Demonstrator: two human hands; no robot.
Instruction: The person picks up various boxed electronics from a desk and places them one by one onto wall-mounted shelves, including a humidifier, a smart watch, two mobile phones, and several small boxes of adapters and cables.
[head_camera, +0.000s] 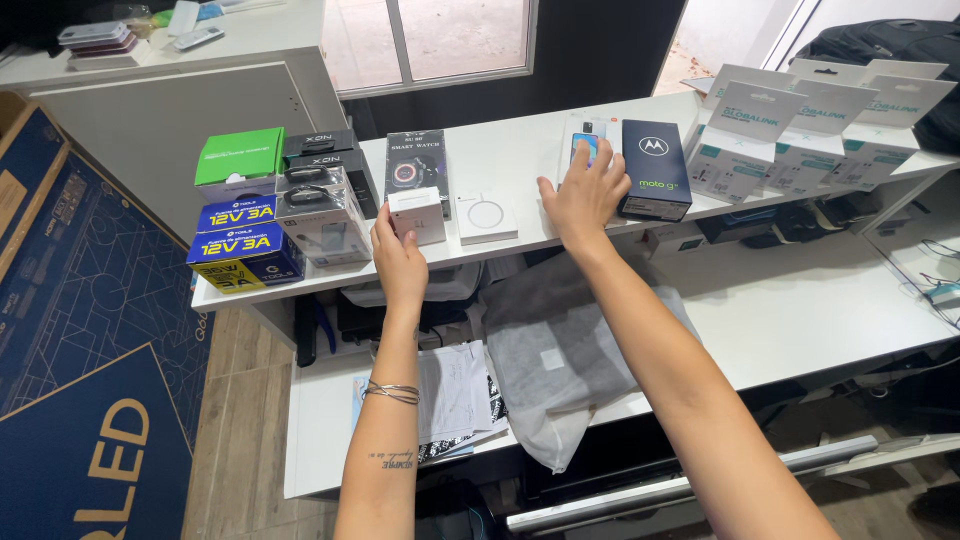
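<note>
My left hand (398, 258) reaches up to the raised white shelf (520, 150) and its fingers close around a small white box (418, 213). My right hand (584, 193) lies flat with fingers spread on a white phone box (586, 133), beside a dark blue phone box (655, 168). A flat white square box with a ring printed on it (487, 216) sits between my two hands. A black smartwatch box (416, 165) stands just behind the small white box.
Left on the shelf are a green box (240, 156), black boxes (322, 152), a clear-fronted box (322, 215) and blue-yellow boxes (243, 255). White hang-tab boxes (790, 135) fill the right end. A grey fabric bag (560, 350) and papers (452, 392) lie on the lower desk (800, 310). A big blue carton (80, 330) stands left.
</note>
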